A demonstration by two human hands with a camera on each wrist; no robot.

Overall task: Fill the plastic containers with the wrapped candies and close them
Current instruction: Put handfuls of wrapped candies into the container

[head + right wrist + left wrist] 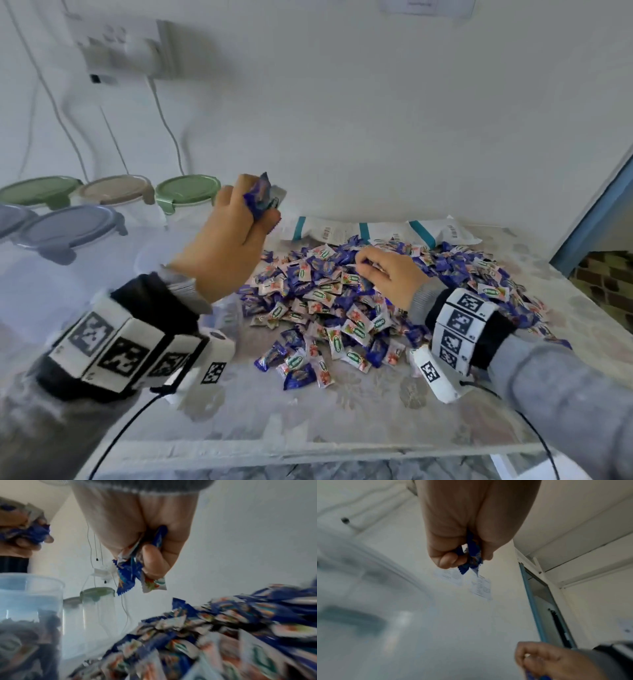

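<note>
I note the table (pixel 359 421) first: its near edge carries a pale floral covering, and loose wrapped candies (pixel 301 375) lie scattered just beyond it. Both wrists wear bands of black-and-white marker tags (pixel 460 323), each with a thin black cable trailing off.

My right hand (pixel 388 274) rests on the candy pile (pixel 455 274), which spreads across the middle and right of the table. Its fingers (pixel 154 559) are clenched around several blue and white candies; the right wrist view shows the wrappers protruding below the fist.

My left hand (pixel 229 236) is raised above the table, left of the pile, fingers (pixel 448 559) clenched on a small bunch of blue candies (pixel 262 195) that stick out above the knuckles.

Left of the pile stands an open clear plastic container (pixel 30 609), partly filled with candies; in the head view it is largely hidden behind my left forearm.

Farther left, a group of lidded containers stands by the wall: blue-grey lids (pixel 68 228) nearer, green lids (pixel 188 190) and a beige lid (pixel 114 190) behind.

Behind the pile, white bags with teal stripes (pixel 376 231) lie flat against the wall. Cables (pixel 164 120) hang down the wall from a socket block (pixel 126 48).
</note>
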